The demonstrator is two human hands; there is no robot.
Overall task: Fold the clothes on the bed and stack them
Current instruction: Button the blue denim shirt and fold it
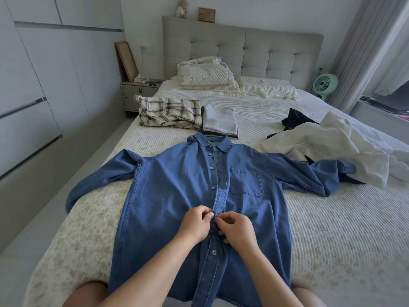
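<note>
A blue denim shirt (177, 196) lies flat and face up on the bed (321, 218), collar away from me, both sleeves spread out to the sides. My left hand (195, 222) pinches the left edge of the button placket at mid-chest. My right hand (236, 229) pinches the right edge of the placket just beside it, fingertips almost touching. A stack of folded clothes (220, 120) with a pale grey top piece sits beyond the collar. A plaid shirt (170, 113) lies crumpled to its left. A white garment (327, 142) and a dark garment (296, 119) lie loose at the right.
Pillows (208, 74) and a rumpled cream sheet lie by the padded headboard (243, 45). A nightstand (138, 91) stands at the bed's left, white wardrobes along the left wall. A green fan (325, 85) and curtains are at the right. My knees touch the bed's near edge.
</note>
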